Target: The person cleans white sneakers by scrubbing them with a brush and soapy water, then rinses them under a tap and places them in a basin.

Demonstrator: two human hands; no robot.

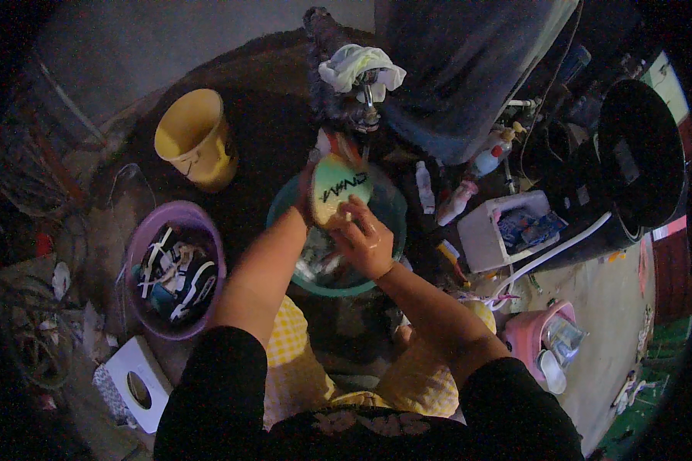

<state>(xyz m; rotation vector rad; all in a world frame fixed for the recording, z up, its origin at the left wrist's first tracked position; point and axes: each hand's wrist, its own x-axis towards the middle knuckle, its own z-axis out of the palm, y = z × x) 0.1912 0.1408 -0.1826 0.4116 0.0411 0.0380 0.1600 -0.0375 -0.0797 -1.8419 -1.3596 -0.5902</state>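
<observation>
A rounded piece shading from green to yellow (341, 187), bearing black writing and looking like a shoe's insole or sole, is held over a teal basin (346, 293). My left hand (307, 193) grips its left side, with most of the fingers hidden behind it. The fingers of my right hand (369, 239) are bent against its lower edge; the hand looks wet. Below both hands, the basin holds water and items too dim to name. A metal tap (369, 104) with a white cloth (360, 66) draped over it stands beyond. Something red and white shows between tap and piece.
Left are a yellow bucket (193, 138) and a purple basin (133, 271) of shoes. Right are bottles (424, 187), a brush (449, 253), a white foam box (478, 242), a pale hose (553, 248), a pink bucket (524, 334) and a large black barrel (640, 155).
</observation>
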